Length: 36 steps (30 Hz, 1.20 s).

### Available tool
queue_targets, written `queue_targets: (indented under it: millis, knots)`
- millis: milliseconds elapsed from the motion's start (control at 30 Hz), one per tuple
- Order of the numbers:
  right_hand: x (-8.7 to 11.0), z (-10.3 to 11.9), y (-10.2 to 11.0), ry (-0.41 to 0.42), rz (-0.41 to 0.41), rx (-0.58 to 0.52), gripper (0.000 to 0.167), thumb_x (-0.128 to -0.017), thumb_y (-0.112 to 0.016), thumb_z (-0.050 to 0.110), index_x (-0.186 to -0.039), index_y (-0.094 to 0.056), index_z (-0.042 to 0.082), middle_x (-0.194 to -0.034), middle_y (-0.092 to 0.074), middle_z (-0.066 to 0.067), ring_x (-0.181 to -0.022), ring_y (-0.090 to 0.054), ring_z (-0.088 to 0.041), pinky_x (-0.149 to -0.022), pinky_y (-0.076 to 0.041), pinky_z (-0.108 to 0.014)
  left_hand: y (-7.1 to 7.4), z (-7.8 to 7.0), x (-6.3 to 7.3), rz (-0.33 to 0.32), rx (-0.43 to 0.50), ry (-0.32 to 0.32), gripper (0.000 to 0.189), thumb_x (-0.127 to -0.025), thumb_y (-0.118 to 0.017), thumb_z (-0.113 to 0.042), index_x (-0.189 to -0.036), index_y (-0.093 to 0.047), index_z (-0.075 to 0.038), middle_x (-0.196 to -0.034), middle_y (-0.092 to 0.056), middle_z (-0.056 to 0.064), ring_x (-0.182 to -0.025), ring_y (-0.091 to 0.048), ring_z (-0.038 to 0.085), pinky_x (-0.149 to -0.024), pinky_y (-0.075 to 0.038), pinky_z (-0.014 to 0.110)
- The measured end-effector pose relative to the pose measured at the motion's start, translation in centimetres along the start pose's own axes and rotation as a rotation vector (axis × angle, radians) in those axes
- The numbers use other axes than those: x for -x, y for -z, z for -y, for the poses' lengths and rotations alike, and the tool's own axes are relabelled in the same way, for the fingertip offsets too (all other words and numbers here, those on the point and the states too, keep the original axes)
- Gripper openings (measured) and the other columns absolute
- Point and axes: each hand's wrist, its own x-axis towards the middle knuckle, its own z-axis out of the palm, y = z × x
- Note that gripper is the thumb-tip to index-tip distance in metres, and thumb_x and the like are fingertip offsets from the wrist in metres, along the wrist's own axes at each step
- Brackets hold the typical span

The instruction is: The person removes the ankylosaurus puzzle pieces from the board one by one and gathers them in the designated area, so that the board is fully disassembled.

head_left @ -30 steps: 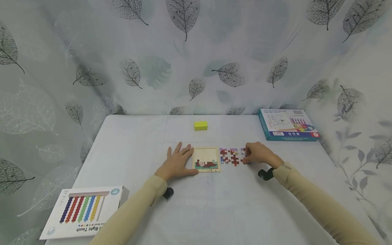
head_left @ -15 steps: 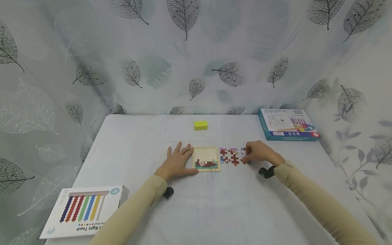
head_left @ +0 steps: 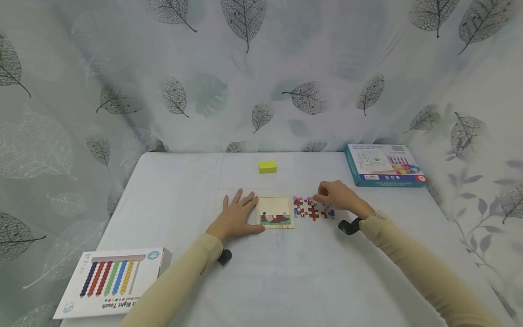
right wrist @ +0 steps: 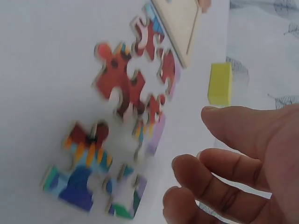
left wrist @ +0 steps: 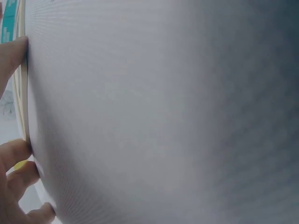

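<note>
A wooden puzzle tray (head_left: pixel 274 204) lies mid-table, its lower part filled with brown and green pieces. My left hand (head_left: pixel 235 219) is spread flat beside it, with thumb and index finger against its left side; in the left wrist view, fingertips (left wrist: pixel 18 46) meet the tray's edge. Several loose jigsaw pieces (head_left: pixel 313 213) lie to the right of the tray. Over their upper right part hovers my right hand (head_left: pixel 341 197). The right wrist view shows its thumb (right wrist: pixel 224 119) and bent fingers apart, holding nothing, with a brown piece (right wrist: pixel 110 77) among those on the table.
A yellow block (head_left: pixel 267 167) sits behind the tray. At the back right lies a teal-edged box (head_left: pixel 386 163), and a white box with pictured bead rows (head_left: pixel 110 279) is at the front left. A leaf-patterned curtain (head_left: pixel 261 68) borders the table's back.
My right hand has let go of the right-hand pieces and shifted left and slightly back, uncovering the lower right piece. The left hand and tray stay put.
</note>
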Motion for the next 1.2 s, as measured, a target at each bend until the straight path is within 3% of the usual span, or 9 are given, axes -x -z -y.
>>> queue_targets:
  millis: [367,567,833,967,1200]
  knots:
    - [-1.1,4.5,-1.4,0.102,0.006,0.033,0.013,-0.094,-0.063,0.013,-0.102,-0.068,0.004,-0.093,-0.070,-0.009,-0.075,-0.056,-0.016,-0.071,-0.051,-0.032,0.3,-0.2,0.2,-0.003,0.005,-0.002,0.100,-0.080,-0.068,-0.071,-0.158,-0.034,-0.020,-0.168,-0.028,0.003,-0.159,-0.008,0.038,-0.120,-0.008,0.073]
    - [-2.1,6.6,-2.9,0.174,0.043,0.022,0.013,-0.094,-0.062,0.011,-0.103,-0.067,0.004,-0.092,-0.069,-0.007,-0.074,-0.057,-0.014,-0.067,-0.050,-0.029,0.3,-0.1,0.2,0.002,0.005,0.002,0.100,-0.080,-0.068,-0.072,-0.159,-0.033,-0.021,-0.168,-0.027,0.002,-0.159,-0.008,0.037,-0.120,-0.008,0.073]
    - [-3.2,9.6,-5.8,0.286,0.071,0.046,0.015,-0.091,-0.068,0.013,-0.104,-0.069,0.004,-0.092,-0.070,-0.006,-0.079,-0.059,-0.013,-0.074,-0.052,-0.029,0.3,0.1,0.2,0.004,-0.006,-0.012,0.099,-0.081,-0.066,-0.073,-0.158,-0.033,-0.021,-0.168,-0.026,0.001,-0.159,-0.008,0.038,-0.120,-0.009,0.073]
    - [-3.5,11.0,-6.8,0.296,0.097,0.040,0.021,-0.092,-0.071,0.019,-0.107,-0.070,0.005,-0.095,-0.067,-0.005,-0.081,-0.056,-0.013,-0.076,-0.051,-0.030,0.3,0.1,0.2,0.004,-0.004,-0.025,0.099,-0.081,-0.066,-0.073,-0.158,-0.034,-0.021,-0.168,-0.026,0.002,-0.159,-0.008,0.039,-0.119,-0.009,0.074]
    - [-3.4,12.0,-7.5,0.309,0.141,0.033,0.021,-0.092,-0.070,0.013,-0.110,-0.068,0.003,-0.099,-0.064,-0.008,-0.086,-0.055,-0.016,-0.079,-0.050,-0.031,0.2,0.3,0.1,0.005,0.002,-0.028,0.099,-0.082,-0.065,-0.073,-0.159,-0.032,-0.021,-0.168,-0.025,0.002,-0.159,-0.007,0.038,-0.119,-0.009,0.074]
